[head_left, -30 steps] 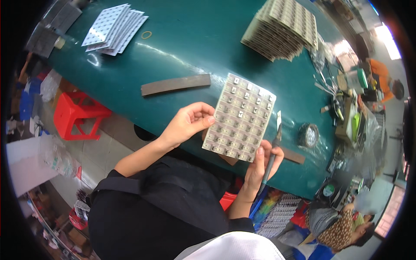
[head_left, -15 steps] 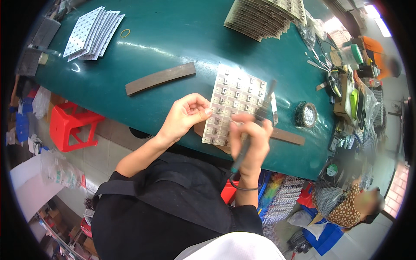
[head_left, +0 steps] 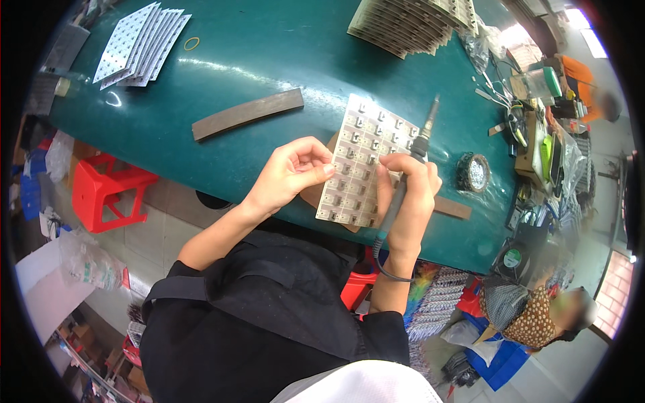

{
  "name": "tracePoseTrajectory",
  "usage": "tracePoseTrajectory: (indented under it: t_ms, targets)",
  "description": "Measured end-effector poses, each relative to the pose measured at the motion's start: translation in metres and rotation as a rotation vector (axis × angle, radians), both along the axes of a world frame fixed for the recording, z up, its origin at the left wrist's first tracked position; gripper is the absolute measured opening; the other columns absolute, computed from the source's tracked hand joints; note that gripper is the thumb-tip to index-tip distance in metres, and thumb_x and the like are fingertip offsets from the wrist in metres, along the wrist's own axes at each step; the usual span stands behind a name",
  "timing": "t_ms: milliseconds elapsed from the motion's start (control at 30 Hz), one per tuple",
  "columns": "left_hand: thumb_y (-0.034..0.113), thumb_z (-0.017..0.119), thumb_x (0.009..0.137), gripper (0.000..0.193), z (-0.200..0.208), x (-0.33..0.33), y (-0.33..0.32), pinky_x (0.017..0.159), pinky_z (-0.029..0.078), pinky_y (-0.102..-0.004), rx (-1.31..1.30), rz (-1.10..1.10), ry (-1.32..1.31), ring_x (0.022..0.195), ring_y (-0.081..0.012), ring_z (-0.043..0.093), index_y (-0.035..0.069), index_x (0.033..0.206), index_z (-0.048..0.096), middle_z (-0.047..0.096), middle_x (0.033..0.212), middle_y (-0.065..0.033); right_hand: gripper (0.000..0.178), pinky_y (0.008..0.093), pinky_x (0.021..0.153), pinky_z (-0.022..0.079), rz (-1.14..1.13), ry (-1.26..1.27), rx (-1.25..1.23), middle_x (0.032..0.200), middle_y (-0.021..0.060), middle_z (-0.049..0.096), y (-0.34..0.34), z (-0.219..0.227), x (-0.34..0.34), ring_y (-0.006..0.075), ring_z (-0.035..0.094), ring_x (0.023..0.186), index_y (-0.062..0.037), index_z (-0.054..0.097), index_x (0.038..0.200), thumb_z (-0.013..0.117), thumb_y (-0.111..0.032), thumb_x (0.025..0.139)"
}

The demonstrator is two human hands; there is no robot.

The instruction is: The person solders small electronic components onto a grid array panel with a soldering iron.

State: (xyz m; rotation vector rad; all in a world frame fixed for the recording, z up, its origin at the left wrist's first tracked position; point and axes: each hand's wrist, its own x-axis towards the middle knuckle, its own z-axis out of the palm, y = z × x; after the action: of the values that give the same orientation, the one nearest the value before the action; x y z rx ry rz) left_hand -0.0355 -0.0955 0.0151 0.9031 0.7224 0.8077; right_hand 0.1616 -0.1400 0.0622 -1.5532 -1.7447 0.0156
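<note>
A pale circuit board panel with rows of small dark parts lies on the table's near side, a brownish piece partly hidden under it. At its left edge, my left hand is closed, thumb against curled fingers; whatever they pinch cannot be made out. My right hand is over the panel's right part, gripping a black soldering iron. The iron's metal tip points up and away to the far right, clear of the panel. Thumb and forefinger of that hand come close together over the panel's middle.
A brown curved bar lies left of the panel, another bar to the right, beside a tape roll. Stacked panels stand at the far edge, white panels far left. Cables and boxes crowd the right; a person sits beyond.
My right hand has moved up and right, and the iron has swung with it. The panel has turned slightly clockwise. My left hand has shifted a little right, still closed.
</note>
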Motion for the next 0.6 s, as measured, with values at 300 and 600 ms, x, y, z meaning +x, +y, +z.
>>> tracePoseTrajectory:
  t_ms: [300,600]
  targets:
    - [0.009,0.071,0.090,0.013,0.000,-0.003,0.007,0.079,0.048,-0.0216,-0.010,0.016,0.003,0.084,-0.0064,0.060,0.001,0.097,0.064,0.066,0.091,-0.0018,0.032,0.0324,0.081,0.041,0.067,-0.001,-0.064,0.091,0.0024,0.068,0.004,-0.003,0.005,0.0201,0.054,0.081,-0.0084,0.058,0.097,0.077,0.005,0.075]
    - [0.012,0.070,0.091,0.009,-0.012,-0.011,0.031,0.055,0.028,-0.0179,-0.145,0.072,0.005,0.065,0.0012,0.045,0.007,0.095,0.064,0.065,0.083,0.0030,0.032,0.0366,0.082,0.044,0.008,0.106,0.054,0.090,0.0075,0.071,-0.030,0.015,0.011,0.0249,0.056,0.081,-0.0097,0.053,0.093,0.076,0.006,0.078]
